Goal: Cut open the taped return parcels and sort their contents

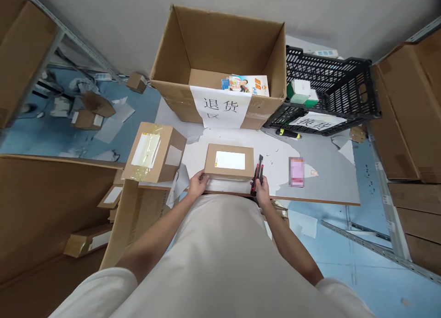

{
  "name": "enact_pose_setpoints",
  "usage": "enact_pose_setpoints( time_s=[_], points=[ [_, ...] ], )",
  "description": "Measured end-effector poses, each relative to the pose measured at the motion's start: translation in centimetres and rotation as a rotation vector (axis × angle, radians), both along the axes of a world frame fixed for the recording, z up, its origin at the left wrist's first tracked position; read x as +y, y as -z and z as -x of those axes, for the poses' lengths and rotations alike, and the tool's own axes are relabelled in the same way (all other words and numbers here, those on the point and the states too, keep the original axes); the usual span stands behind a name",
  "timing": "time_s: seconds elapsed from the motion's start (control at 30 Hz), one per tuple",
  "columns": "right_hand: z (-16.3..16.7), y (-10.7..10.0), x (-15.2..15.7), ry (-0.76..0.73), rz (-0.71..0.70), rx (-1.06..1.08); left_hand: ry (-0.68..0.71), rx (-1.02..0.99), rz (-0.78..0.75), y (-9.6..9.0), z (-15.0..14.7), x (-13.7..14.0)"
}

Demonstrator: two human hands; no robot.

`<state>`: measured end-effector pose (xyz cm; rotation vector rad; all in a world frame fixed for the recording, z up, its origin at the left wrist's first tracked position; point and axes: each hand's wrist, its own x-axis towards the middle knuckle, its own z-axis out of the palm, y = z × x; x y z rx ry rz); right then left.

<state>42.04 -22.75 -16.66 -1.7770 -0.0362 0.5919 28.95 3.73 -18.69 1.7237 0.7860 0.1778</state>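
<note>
A small brown cardboard box (211, 159) with a white label on top lies in front of me at the table's near edge. My left hand (198, 184) is closed on its near left corner. In my right hand (262, 191) is a black and red utility knife (257, 173), held beside the box's right side, its tip pointing away from me. Whether the blade is out I cannot tell. Left of the small box stands a larger taped cardboard box (165, 148) with a white label.
A big open carton (175, 97) with a white sign stands at the back, a colourful packet (250, 84) inside. Right of it is a black plastic crate (341, 90) holding green-white boxes. A yellow-black cutter (288, 133) and pink item (296, 172) lie on the table (330, 184).
</note>
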Motion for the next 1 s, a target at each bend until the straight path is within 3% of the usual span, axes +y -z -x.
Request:
enact_pose_setpoints(
  time_s=[0.1, 0.2, 0.33, 0.37, 0.43, 0.53, 0.6, 0.77, 0.87, 1.0],
  points=[
    [-0.3, -1.8, 0.4, 0.084, -0.050, -0.056, 0.001, -0.049, -0.089, -2.5, -0.9, 0.8],
    [-1.3, -3.5, 1.0, 0.065, 0.063, -0.165, 0.057, -0.028, -0.186, -4.6, -2.2, 1.3],
    [-2.8, -3.9, 1.9, 0.053, 0.150, -0.258, 0.078, -0.061, -0.419, -5.3, -3.7, 1.1],
    [-3.1, -3.9, 2.0, 0.049, 0.156, -0.269, 0.125, -0.122, -0.502, -5.2, -3.9, 0.8],
    [-3.4, -4.3, 2.1, 0.029, 0.199, -0.302, 0.348, -0.267, -0.635, -4.8, -4.1, 0.1],
    [-3.6, -6.4, 2.6, -0.048, 0.330, -0.435, 0.663, -0.388, -0.708, -4.0, -4.5, -0.7],
    [-4.0, -8.6, 3.5, -0.242, 0.416, -0.567, 0.690, -0.393, -0.727, -3.3, -4.7, -0.8],
    [-5.7, -12.6, 8.5, -1.003, 0.678, -0.730, 0.725, -0.444, -0.689, -2.2, -4.6, -0.3],
    [-6.3, -12.9, 10.8, -1.201, 0.795, -0.774, 0.729, -0.464, -0.670, -1.9, -4.5, -0.1],
    [-6.1, -12.7, 11.7, -1.302, 0.850, -0.827, 0.707, -0.453, -0.680, -1.8, -4.6, -0.3]
  ],
)
